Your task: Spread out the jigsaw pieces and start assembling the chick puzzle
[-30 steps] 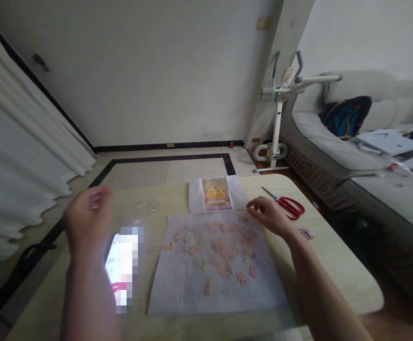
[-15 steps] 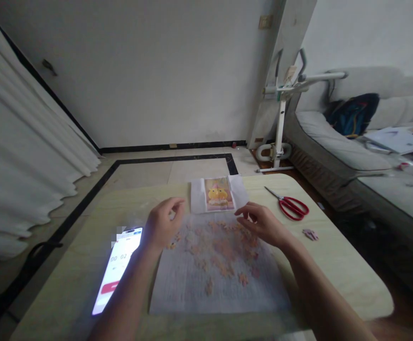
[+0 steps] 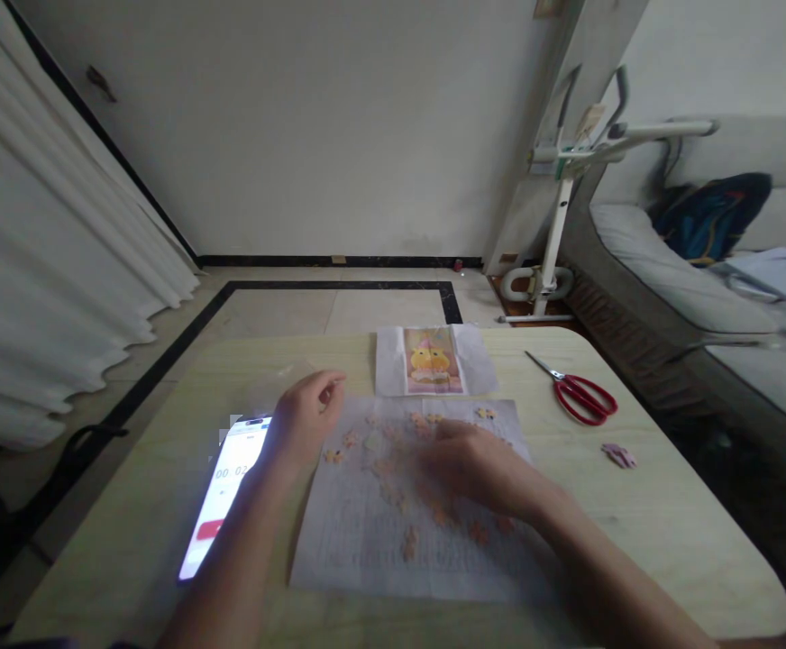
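Note:
A white gridded sheet lies on the pale wooden table with several small pink-orange puzzle pieces scattered on it. My left hand rests at the sheet's upper left corner, fingers loosely curled, holding nothing that I can make out. My right hand lies palm down over the pieces in the middle of the sheet, fingers spread; it is blurred. A reference picture of a yellow chick sits just beyond the sheet.
A lit phone lies left of the sheet beside my left forearm. Red scissors and a stray pink piece lie on the right of the table. A sofa and an exercise machine stand to the right.
My left hand came down from beside the phone to the sheet's upper left corner. My right hand slid from the sheet's top edge down onto the pieces in the middle. The view shifted slightly.

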### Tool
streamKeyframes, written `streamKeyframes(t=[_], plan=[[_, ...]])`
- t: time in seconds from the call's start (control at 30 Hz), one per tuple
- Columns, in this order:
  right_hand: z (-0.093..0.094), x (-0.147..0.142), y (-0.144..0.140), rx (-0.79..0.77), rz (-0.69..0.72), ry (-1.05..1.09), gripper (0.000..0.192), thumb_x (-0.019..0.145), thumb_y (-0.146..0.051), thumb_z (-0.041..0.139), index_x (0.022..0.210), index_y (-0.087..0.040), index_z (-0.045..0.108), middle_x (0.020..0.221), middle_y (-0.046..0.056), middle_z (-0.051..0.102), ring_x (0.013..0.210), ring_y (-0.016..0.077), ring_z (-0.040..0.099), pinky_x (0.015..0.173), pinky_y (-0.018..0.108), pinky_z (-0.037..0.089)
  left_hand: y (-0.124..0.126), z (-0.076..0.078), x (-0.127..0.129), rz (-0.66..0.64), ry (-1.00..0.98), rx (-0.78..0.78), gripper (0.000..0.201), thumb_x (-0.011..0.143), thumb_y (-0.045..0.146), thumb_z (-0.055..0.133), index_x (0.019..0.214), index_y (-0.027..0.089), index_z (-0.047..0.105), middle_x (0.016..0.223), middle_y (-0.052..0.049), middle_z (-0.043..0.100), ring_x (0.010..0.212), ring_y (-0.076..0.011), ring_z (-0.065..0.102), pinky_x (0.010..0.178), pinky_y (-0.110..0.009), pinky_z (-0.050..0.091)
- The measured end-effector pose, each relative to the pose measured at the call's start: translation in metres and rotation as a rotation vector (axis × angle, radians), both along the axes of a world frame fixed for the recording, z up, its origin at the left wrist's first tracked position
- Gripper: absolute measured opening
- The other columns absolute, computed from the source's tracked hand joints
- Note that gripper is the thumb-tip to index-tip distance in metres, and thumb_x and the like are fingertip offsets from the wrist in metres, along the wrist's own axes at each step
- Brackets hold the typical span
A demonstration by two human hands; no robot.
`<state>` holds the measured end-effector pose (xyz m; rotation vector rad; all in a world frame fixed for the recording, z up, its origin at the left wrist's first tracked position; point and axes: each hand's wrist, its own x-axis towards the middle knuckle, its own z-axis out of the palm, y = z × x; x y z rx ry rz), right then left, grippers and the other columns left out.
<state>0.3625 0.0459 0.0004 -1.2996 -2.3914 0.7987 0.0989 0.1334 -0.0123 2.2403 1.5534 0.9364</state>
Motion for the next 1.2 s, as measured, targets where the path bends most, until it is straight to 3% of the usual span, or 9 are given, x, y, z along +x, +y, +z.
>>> streamKeyframes(t=[0.23, 0.4, 0.5, 0.57, 0.67, 0.77, 0.87, 1.0, 1.2], plan=[[-0.005, 0.0, 0.001, -0.018, -0.013, 0.063, 0.011, 0.081, -0.008, 0.062, 0.076, -0.018, 0.064, 0.081, -0.001, 0.053, 0.066, 0.0088, 0.047, 0.061, 0.02, 0.036, -0.001, -0.002, 0.002, -0.043, 0.013, 0.079, 0.024, 0.086, 0.033, 0.05, 0.096, 0.019, 0.067, 0.081, -0.004, 0.068, 0.068, -0.0172, 0.062, 0.068, -0.028, 0.05], [0.011, 0.004, -0.003, -0.021, -0.079, 0.164, 0.006, 0.085, -0.015, 0.063, 0.082, -0.019, 0.067, 0.085, 0.0, 0.06, 0.074, 0.0103, 0.055, 0.067, 0.021, 0.042, 0.001, -0.007, 0.003, -0.092, 0.008, 0.13, 0.022, 0.086, 0.037, 0.05, 0.091, 0.023, 0.066, 0.077, -0.002, 0.068, 0.062, -0.0167, 0.059, 0.065, -0.027, 0.049], [0.025, 0.026, -0.017, 0.026, -0.267, 0.219, 0.008, 0.087, -0.024, 0.063, 0.081, -0.02, 0.067, 0.076, -0.001, 0.062, 0.067, 0.0108, 0.055, 0.062, 0.022, 0.043, -0.002, -0.004, 0.004, -0.083, 0.015, 0.124, 0.023, 0.086, 0.036, 0.049, 0.092, 0.022, 0.066, 0.08, -0.002, 0.069, 0.063, -0.0165, 0.06, 0.066, -0.027, 0.05], [0.026, 0.058, -0.03, 0.063, -0.455, 0.207, 0.013, 0.086, -0.032, 0.063, 0.082, -0.02, 0.068, 0.075, 0.001, 0.065, 0.065, 0.013, 0.055, 0.059, 0.024, 0.043, -0.004, 0.0, 0.005, -0.072, 0.017, 0.103, 0.025, 0.087, 0.035, 0.047, 0.092, 0.021, 0.067, 0.082, -0.003, 0.069, 0.065, -0.0168, 0.061, 0.068, -0.028, 0.05], [0.011, 0.12, -0.05, 0.078, -0.801, 0.166, 0.025, 0.081, -0.045, 0.066, 0.085, -0.02, 0.07, 0.07, 0.004, 0.067, 0.059, 0.0164, 0.058, 0.054, 0.027, 0.044, -0.005, 0.002, 0.007, -0.09, 0.011, 0.062, 0.027, 0.089, 0.032, 0.044, 0.092, 0.018, 0.067, 0.086, -0.005, 0.071, 0.071, -0.0178, 0.063, 0.068, -0.029, 0.049], [-0.011, 0.169, -0.066, 0.096, -0.991, 0.16, 0.037, 0.075, -0.051, 0.068, 0.092, -0.018, 0.07, 0.073, 0.007, 0.07, 0.063, 0.0205, 0.064, 0.057, 0.029, 0.048, -0.005, 0.0, 0.008, -0.117, 0.025, 0.057, 0.027, 0.089, 0.03, 0.044, 0.094, 0.017, 0.067, 0.09, -0.007, 0.071, 0.078, -0.0193, 0.065, 0.074, -0.03, 0.049], [-0.023, 0.186, -0.079, 0.092, -1.026, 0.056, 0.038, 0.075, -0.052, 0.066, 0.092, -0.019, 0.072, 0.078, 0.009, 0.073, 0.068, 0.0232, 0.067, 0.063, 0.032, 0.051, -0.005, -0.002, 0.008, -0.118, 0.029, 0.059, 0.025, 0.09, 0.029, 0.045, 0.095, 0.017, 0.067, 0.092, -0.007, 0.071, 0.08, -0.0198, 0.065, 0.075, -0.031, 0.048], [-0.027, 0.18, -0.083, 0.122, -1.019, -0.149, 0.037, 0.074, -0.055, 0.062, 0.083, -0.022, 0.075, 0.072, 0.007, 0.072, 0.061, 0.0219, 0.064, 0.059, 0.032, 0.048, -0.006, -0.003, 0.01, -0.116, 0.06, 0.045, 0.024, 0.09, 0.027, 0.045, 0.094, 0.019, 0.067, 0.09, -0.006, 0.071, 0.079, -0.0194, 0.065, 0.072, -0.031, 0.048], [-0.029, 0.177, -0.076, 0.212, -1.032, -0.217, 0.04, 0.072, -0.056, 0.058, 0.078, -0.021, 0.075, 0.073, 0.008, 0.073, 0.054, 0.0196, 0.058, 0.055, 0.032, 0.045, -0.008, -0.003, 0.013, -0.14, 0.102, 0.042, 0.022, 0.09, 0.026, 0.045, 0.092, 0.019, 0.066, 0.088, -0.005, 0.07, 0.078, -0.019, 0.064, 0.071, -0.031, 0.047]])
